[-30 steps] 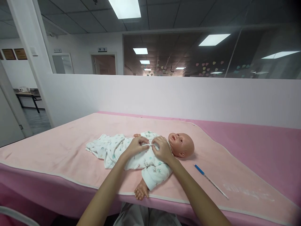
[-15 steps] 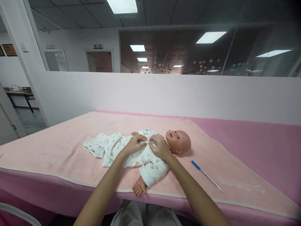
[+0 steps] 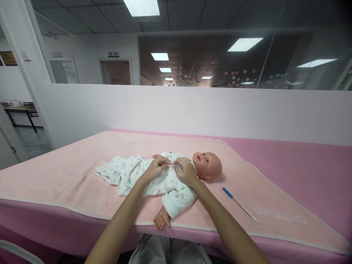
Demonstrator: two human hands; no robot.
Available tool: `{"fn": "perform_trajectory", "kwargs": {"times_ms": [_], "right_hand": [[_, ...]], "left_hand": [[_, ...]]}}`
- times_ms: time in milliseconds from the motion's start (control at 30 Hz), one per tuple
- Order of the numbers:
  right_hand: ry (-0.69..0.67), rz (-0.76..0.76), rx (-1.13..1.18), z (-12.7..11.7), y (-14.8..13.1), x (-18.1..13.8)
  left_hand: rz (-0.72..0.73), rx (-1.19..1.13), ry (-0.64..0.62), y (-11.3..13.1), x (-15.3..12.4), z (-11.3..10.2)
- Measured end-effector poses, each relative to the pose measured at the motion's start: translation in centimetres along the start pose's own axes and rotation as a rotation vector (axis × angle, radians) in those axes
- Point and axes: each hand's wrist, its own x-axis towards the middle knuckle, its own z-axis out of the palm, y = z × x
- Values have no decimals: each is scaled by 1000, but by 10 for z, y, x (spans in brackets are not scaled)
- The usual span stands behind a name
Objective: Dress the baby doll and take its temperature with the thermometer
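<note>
A baby doll (image 3: 207, 165) lies on its back on a pale pink blanket (image 3: 68, 172), head to the right. It wears a white patterned romper (image 3: 132, 172). My left hand (image 3: 156, 168) and my right hand (image 3: 186, 171) rest on the doll's chest, close together. Both pinch the romper's front edge between thumb and fingertips, where a small fastening shows between them. The doll's near arm (image 3: 165, 216) reaches toward the table's front edge.
A thin white stick with a blue end (image 3: 239, 204) lies on the blanket right of the doll. A darker pink cover (image 3: 302, 172) spreads to the right. A white partition wall (image 3: 192, 110) stands behind the table. A doorway opens at left.
Both hands stay pinched on the romper at the doll's chest, drawing slightly closer together. The view has shifted a little, so the doll sits slightly left and higher.
</note>
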Motion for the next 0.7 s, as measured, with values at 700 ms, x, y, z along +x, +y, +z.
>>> {"fn": "perform_trajectory", "kwargs": {"times_ms": [700], "right_hand": [[-8,31,-49,4,2,-1]], "left_hand": [[226,322,59,5,-3,7]]}}
